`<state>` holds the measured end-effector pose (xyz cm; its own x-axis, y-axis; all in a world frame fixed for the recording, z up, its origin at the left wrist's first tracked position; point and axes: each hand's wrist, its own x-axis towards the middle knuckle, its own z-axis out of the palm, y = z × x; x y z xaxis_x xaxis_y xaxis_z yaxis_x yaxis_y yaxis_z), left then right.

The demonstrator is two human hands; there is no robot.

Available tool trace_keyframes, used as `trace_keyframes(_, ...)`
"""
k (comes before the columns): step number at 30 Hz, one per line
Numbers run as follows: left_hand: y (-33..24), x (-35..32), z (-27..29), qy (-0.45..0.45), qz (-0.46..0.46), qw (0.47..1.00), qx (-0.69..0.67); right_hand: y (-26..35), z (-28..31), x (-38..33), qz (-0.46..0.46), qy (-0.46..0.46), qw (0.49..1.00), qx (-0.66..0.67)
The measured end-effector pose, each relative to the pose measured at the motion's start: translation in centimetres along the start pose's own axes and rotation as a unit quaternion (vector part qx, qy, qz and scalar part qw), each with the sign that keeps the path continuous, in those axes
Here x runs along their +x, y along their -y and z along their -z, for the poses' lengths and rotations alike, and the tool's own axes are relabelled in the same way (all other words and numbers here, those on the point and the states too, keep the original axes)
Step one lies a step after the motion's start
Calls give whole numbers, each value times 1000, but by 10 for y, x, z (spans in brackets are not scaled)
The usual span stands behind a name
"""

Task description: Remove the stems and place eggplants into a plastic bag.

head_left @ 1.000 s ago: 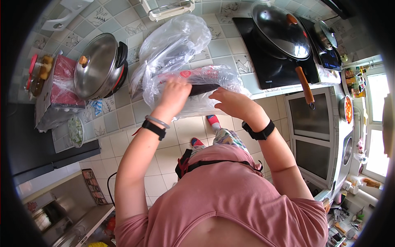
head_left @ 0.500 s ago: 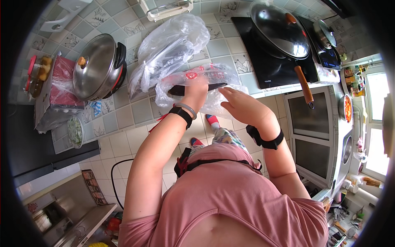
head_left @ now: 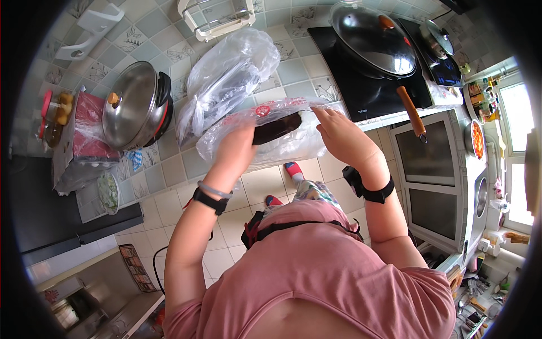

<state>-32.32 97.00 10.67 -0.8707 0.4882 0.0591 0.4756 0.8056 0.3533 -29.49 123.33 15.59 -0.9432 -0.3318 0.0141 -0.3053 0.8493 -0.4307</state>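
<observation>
My left hand (head_left: 237,150) grips a long dark purple eggplant (head_left: 276,127) inside a clear plastic bag (head_left: 293,144) held at the counter's front edge. The fingers of my right hand (head_left: 341,135) pinch the bag's right end near the eggplant's tip. Both wrists wear black bands. Just behind lies a second, larger clear plastic bag (head_left: 226,79) with dark contents on the tiled counter (head_left: 293,70).
A steel pot with a lid (head_left: 132,104) stands at the left beside a red packet in plastic (head_left: 90,127). At the right a black cooktop (head_left: 367,90) carries a lidded wok (head_left: 372,37) with a wooden handle. An oven door (head_left: 426,164) is below.
My left hand has pulled back toward the counter edge with the eggplant and bag, lowering slightly. My right hand has moved up to the bag's right end.
</observation>
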Motion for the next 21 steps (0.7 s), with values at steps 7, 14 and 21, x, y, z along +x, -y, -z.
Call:
trace_keyframes(7,-5,-24,49,-30,21,957,-288,7,3,4,2,13,986,165)
trace_keyframes(14,22,-52,43,-93,68,792,-600,10,-2,9,38,-29,974,221)
trace_keyframes(21,20,-59,39,-187,87,679,-704,10,-12,1,22,-7,959,281)
